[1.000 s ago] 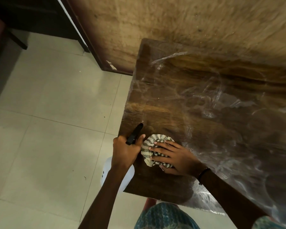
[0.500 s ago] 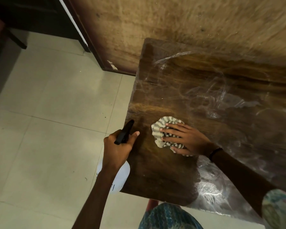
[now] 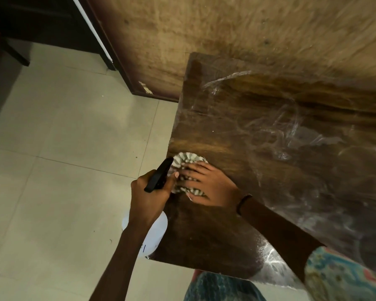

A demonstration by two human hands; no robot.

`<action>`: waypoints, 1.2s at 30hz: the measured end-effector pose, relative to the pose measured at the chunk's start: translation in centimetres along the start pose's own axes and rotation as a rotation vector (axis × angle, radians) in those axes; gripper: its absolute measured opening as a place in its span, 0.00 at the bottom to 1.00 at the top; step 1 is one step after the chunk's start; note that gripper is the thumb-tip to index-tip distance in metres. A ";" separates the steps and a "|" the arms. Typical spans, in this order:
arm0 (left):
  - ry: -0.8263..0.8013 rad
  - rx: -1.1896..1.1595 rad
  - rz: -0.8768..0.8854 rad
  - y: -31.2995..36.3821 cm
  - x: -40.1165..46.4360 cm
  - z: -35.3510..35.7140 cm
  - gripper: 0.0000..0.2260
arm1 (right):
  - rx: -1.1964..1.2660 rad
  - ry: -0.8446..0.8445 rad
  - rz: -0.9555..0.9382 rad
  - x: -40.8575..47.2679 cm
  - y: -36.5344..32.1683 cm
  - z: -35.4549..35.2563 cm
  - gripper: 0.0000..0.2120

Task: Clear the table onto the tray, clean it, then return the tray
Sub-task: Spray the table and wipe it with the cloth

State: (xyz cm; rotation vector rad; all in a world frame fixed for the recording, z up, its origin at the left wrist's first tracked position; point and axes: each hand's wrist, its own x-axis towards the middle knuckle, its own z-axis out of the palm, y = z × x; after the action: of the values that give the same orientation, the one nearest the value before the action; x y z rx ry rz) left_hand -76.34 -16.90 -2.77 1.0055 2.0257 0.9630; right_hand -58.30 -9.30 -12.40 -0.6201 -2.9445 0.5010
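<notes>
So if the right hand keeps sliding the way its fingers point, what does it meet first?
Probably the left hand and the spray bottle's black nozzle: the right hand presses the cloth toward the table edge, right beside them.

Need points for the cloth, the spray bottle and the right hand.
cloth (image 3: 183, 158), head view, striped folds above the fingers
spray bottle (image 3: 155, 232), head view, white body below the wrist
right hand (image 3: 206, 183), head view, back of the hand

a home interior: pale tiled floor (image 3: 63, 137), worn wooden wall panel (image 3: 226, 29), dark door frame (image 3: 117, 68), plastic-covered wooden desk (image 3: 280, 148).
</notes>
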 end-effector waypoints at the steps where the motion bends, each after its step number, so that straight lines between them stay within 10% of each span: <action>1: -0.009 -0.012 -0.007 0.0 0.1 0.0 0.14 | 0.000 -0.018 -0.019 -1.9 0.5 -0.2 0.20; 12: -0.021 -0.018 -0.011 0.7 2.0 1.4 0.15 | -0.074 0.058 0.273 2.2 6.3 -3.2 0.21; 22: -0.064 0.001 0.009 3.7 3.3 4.4 0.09 | -0.011 0.012 -0.080 -1.5 5.8 -1.3 0.19; 36: -0.043 -0.027 -0.081 5.8 5.1 9.2 0.11 | -0.050 -0.004 0.081 -4.9 9.0 -3.5 0.21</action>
State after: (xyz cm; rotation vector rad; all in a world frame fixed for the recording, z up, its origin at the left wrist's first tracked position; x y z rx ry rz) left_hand -69.29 -7.20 -3.75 0.9151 1.9971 0.9158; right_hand -49.90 -2.48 -12.21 -0.7472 -2.9540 0.4368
